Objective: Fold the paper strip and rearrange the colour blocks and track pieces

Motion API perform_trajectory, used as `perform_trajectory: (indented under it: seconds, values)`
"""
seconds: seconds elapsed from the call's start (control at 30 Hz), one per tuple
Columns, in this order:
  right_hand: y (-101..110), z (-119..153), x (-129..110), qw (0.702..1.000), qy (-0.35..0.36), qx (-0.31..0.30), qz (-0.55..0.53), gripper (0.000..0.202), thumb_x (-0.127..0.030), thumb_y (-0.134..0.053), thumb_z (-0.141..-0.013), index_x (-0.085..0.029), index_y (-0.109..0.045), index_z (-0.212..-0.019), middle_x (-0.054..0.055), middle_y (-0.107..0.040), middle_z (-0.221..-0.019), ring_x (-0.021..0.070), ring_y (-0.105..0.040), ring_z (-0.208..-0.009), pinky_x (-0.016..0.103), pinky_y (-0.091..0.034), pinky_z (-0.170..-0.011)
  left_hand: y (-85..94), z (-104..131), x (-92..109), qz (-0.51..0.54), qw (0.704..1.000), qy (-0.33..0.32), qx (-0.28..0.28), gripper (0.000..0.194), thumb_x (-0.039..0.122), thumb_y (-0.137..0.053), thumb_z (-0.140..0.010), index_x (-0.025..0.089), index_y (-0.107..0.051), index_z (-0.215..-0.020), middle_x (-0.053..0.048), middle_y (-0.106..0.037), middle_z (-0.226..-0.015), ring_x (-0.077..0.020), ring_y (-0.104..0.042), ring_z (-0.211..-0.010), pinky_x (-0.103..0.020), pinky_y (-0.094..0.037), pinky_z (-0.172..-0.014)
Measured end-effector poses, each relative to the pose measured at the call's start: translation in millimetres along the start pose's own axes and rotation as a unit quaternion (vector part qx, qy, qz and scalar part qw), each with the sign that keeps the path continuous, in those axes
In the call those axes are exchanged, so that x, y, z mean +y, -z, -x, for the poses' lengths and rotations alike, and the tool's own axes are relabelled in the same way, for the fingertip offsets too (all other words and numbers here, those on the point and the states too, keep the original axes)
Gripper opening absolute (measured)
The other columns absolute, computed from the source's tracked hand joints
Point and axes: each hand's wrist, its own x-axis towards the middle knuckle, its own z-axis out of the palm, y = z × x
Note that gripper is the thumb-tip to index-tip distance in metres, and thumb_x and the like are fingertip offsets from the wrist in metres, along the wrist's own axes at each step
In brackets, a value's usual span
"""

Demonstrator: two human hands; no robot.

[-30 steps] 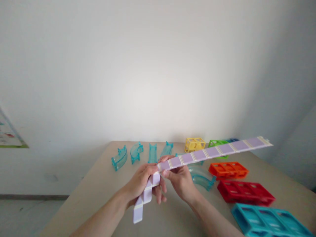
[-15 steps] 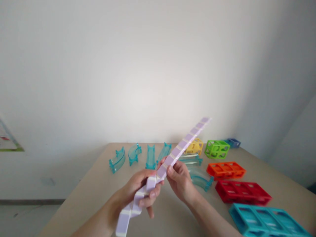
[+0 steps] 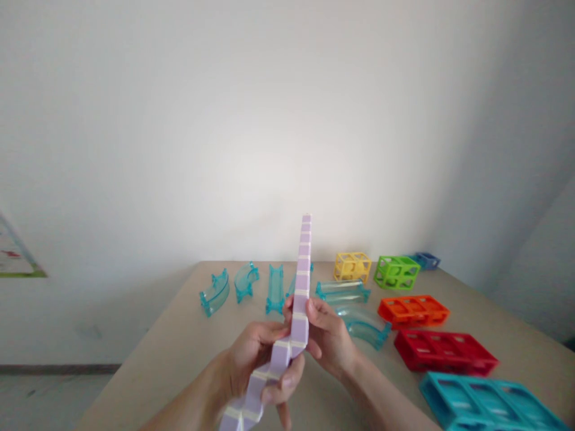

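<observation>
A lilac and white snake puzzle (image 3: pixel 303 284) is held up over the table by both hands. Its far part runs straight and points away toward the wall; the near part zigzags down toward the bottom edge. My left hand (image 3: pixel 256 353) is closed around the zigzag section, fingers curled under it. With thumb and fingers, my right hand (image 3: pixel 330 335) pinches the straight section from the right, just beyond the bend. Some fingertips are hidden behind the puzzle.
Translucent blue track pieces (image 3: pixel 275 288) lie across the table (image 3: pixel 166 353). At right are a yellow frame (image 3: pixel 353 266), green frame (image 3: pixel 396 272), orange frame (image 3: pixel 413 311), red frame (image 3: pixel 444 351) and teal frame (image 3: pixel 489 401). A dark blue piece (image 3: pixel 426 260) sits behind. The wall (image 3: pixel 269 120) borders the far edge.
The straight far part of the snake puzzle has swung left, from slanting right to pointing nearly straight ahead. Both hands keep their hold and have shifted slightly.
</observation>
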Motion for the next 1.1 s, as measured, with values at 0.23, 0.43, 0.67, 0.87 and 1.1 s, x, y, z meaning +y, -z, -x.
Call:
perform_trajectory:
  seconds: [0.23,0.43,0.67,0.87,1.1]
  values:
    - [9.6,-4.2,6.6,0.996,0.025,0.04,0.073,0.037,-0.045,-0.069,-0.079,-0.011,-0.065,-0.09,-0.002,-0.054,-0.054,0.009,-0.045,-0.038,0.018,-0.032,-0.031,2.4,-6.9,-4.4,-0.338,0.896,-0.171,0.231,0.032,0.04,-0.067,-0.079,0.008,-0.065,-0.079,-0.009,-0.068,-0.069,-0.0148,-0.063,-0.047,-0.023,-0.047,-0.044]
    - [5.9,-2.1,10.5,0.994,0.078,0.052,0.063,0.033,-0.04,-0.071,-0.079,-0.013,-0.063,-0.095,-0.003,-0.052,-0.058,0.0065,-0.04,-0.037,0.016,-0.032,-0.027,-3.1,-12.5,-10.2,-0.321,0.895,-0.18,0.252,0.044,0.052,-0.055,-0.083,0.009,-0.061,-0.075,-0.009,-0.068,-0.064,-0.019,-0.064,-0.041,-0.023,-0.044,-0.036]
    - [2.1,1.9,10.0,0.991,0.096,0.01,0.096,0.035,-0.04,-0.069,-0.082,-0.016,-0.06,-0.107,-0.008,-0.047,-0.049,0.0097,-0.047,-0.03,0.019,-0.036,-0.031,-1.4,-16.4,-16.9,-0.081,0.966,-0.157,0.188,0.053,0.06,-0.043,-0.083,0.01,-0.06,-0.077,-0.008,-0.066,-0.054,-0.0169,-0.058,-0.033,-0.031,-0.052,-0.046]
    - [11.6,0.7,6.8,0.964,0.196,0.095,0.154,0.03,-0.046,-0.069,-0.081,-0.017,-0.07,-0.089,0.006,-0.063,-0.088,0.0159,-0.059,-0.07,0.028,-0.047,-0.065,-6.0,-9.2,-2.4,-0.075,0.967,-0.182,0.159,0.029,0.04,-0.048,-0.088,0.013,-0.059,-0.093,-0.002,-0.064,-0.065,-0.0108,-0.051,-0.033,-0.027,-0.05,-0.039]
    - [-3.0,2.1,4.3,0.985,0.135,0.061,0.091,0.036,-0.052,-0.061,-0.084,-0.017,-0.072,-0.08,0.005,-0.061,-0.084,0.016,-0.05,-0.071,0.027,-0.042,-0.069,2.8,-0.9,5.5,-0.106,0.985,-0.119,0.063,0.037,0.041,-0.043,-0.091,0.012,-0.059,-0.075,0.002,-0.05,-0.053,-0.0066,-0.04,-0.029,-0.019,-0.039,-0.027]
